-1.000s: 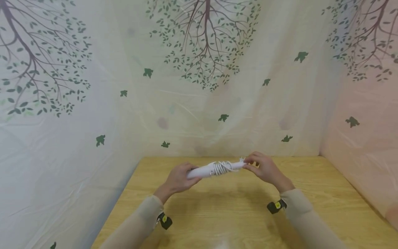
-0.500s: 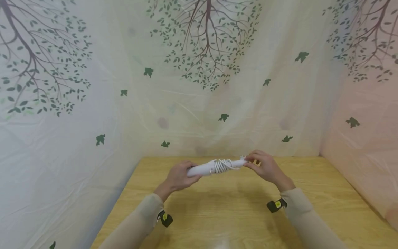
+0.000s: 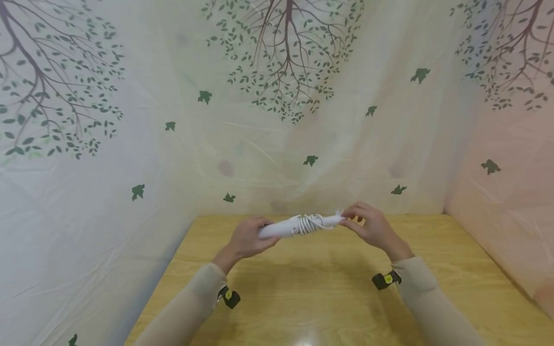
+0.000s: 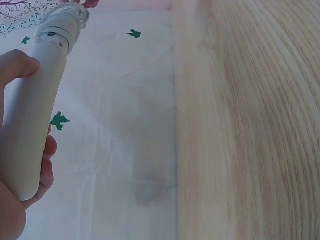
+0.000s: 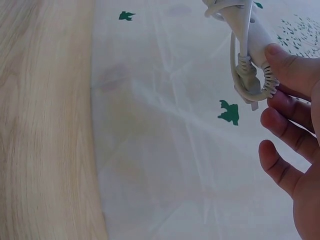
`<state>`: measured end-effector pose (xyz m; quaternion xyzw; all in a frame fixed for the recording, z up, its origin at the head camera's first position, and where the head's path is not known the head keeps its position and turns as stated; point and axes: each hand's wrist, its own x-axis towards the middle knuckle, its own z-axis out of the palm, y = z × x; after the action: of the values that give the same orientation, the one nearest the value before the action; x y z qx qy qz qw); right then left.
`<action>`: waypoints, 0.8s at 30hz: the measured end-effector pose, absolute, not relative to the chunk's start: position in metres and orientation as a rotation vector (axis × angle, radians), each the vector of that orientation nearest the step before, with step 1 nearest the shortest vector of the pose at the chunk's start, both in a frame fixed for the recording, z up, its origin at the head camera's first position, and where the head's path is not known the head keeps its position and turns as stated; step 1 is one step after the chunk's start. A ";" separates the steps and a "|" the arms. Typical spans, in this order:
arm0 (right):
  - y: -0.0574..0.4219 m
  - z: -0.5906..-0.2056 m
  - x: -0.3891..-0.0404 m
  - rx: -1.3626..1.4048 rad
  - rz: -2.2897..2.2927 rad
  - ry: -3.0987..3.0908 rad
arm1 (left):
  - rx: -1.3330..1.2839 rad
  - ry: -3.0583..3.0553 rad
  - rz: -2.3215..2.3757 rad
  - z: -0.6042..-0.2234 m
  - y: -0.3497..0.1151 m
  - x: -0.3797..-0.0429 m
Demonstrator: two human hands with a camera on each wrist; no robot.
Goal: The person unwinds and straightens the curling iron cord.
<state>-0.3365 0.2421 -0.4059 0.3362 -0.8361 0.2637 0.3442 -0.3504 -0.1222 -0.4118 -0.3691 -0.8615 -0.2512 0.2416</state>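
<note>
Both hands hold a white rod-shaped electric appliance (image 3: 279, 228) above the table, nearly level, its right end a little higher in the head view. My left hand (image 3: 248, 238) wraps round the thick, rounded end, with the thumb along the body in the left wrist view. A white power cord (image 3: 308, 224) is wound in several turns round the middle. At the narrow right end, my right hand (image 3: 373, 227) pinches the tip between thumb and index finger, beside the ribbed cord sleeve (image 5: 271, 82). The plug (image 5: 247, 80) is tucked against that end, its prongs pointing away.
A wood-grain table (image 3: 311, 293) lies under the hands. Pale sheeting (image 3: 277, 178) printed with trees and green leaves hangs behind it and along both sides. Each wrist carries a small black camera (image 3: 230, 297) on a strap.
Both hands and the appliance have risen slightly in the head view, which has itself shifted a little. The grip of each hand looks the same.
</note>
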 end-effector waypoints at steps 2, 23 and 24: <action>0.242 -0.404 -0.337 0.867 0.682 -2.174 | -1.010 -2.345 -0.686 -0.411 -0.122 -0.351; 0.238 -0.390 -0.333 0.838 0.701 -2.171 | -1.035 -2.260 -0.667 -0.399 -0.124 -0.355; 0.238 -0.390 -0.333 0.835 0.706 -2.173 | -1.037 -2.256 -0.670 -0.399 -0.124 -0.355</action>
<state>-0.3327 0.2380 -0.3899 0.3219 -0.8378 0.2721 0.3470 -0.3548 -0.1245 -0.3986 -0.3869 -0.8419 -0.2499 0.2813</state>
